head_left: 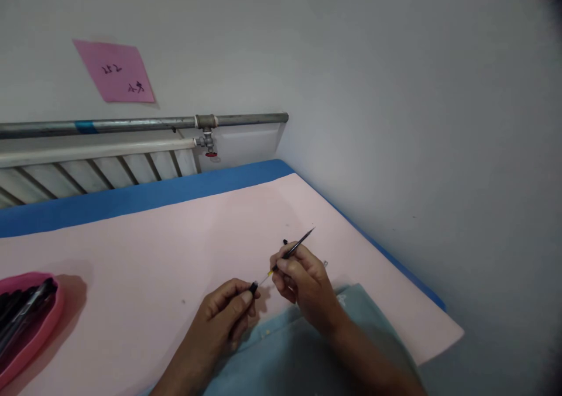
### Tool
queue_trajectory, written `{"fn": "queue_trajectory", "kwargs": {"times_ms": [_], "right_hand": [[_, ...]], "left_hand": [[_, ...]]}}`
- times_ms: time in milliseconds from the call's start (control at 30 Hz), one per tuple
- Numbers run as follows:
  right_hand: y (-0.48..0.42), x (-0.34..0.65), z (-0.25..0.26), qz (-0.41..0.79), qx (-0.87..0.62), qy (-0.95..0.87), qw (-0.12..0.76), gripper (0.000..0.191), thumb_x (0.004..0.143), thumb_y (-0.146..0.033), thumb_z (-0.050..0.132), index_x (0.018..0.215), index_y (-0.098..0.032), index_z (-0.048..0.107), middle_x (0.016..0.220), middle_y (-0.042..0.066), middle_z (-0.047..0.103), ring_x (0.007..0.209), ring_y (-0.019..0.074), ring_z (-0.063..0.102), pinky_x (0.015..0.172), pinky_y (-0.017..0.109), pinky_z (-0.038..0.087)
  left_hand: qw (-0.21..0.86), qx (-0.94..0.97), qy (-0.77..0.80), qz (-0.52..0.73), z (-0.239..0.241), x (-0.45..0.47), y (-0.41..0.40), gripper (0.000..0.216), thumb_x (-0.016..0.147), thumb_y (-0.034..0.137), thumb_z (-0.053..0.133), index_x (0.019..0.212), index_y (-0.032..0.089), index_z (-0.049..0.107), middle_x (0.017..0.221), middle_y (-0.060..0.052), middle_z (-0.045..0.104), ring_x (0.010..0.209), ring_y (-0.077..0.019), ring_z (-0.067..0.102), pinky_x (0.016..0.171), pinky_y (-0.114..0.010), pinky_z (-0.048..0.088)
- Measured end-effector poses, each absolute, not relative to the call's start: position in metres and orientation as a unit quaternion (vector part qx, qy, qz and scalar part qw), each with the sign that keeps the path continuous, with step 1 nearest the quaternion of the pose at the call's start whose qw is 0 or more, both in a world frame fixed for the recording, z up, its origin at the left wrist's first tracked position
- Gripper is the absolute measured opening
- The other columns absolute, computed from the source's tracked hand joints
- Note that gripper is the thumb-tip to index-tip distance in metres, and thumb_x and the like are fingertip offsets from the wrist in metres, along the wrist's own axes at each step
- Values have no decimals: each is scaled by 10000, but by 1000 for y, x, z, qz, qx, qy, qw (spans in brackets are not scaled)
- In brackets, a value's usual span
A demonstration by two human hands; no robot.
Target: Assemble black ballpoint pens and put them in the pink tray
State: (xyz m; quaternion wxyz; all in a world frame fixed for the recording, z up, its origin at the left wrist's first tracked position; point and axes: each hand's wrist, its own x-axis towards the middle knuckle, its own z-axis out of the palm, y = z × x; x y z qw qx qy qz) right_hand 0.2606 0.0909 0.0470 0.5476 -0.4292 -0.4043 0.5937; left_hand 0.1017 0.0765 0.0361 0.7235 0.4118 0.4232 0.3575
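My right hand (302, 279) is closed around a thin black pen part (298, 245) whose pointed tip slants up and to the right. A pale refill with a yellow band (266, 276) runs from it down toward my left hand (228, 311). My left hand pinches a small black piece (253, 288) at the refill's lower end. Both hands hover just above the pink table surface (153, 255). A tiny black bit (285, 241) lies on the table behind my right hand.
A pink tray (41, 329) with several black pens sits at the left edge. A blue strip (132, 200) borders the table's far side. Behind are a radiator (96, 171), a metal pipe with a red valve (211, 153), and a pink note (115, 71) on the wall.
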Motion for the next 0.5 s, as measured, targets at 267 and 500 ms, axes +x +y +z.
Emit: {"fn": "queue_trajectory", "kwargs": {"times_ms": [267,500], "right_hand": [[89,261,45,588,-428,-375,575,60,774,-235,523,785,-202,474,616,-46,532,445,48,406,377,143,254],[89,260,45,609,-437,-368,550,76,765,-241,548,789,-207,484,736,-35,564,494,46,453,402,139,277]], "left_hand": [[734,397,423,353,34,102,76,229,738,387,593,719,160,577,514,62,416,384,-7,250,377,-169,146],[735,393,425,353,35,103,76,229,733,391,596,743,162,593,531,54,434,384,-9,258,375,-171,146]]}}
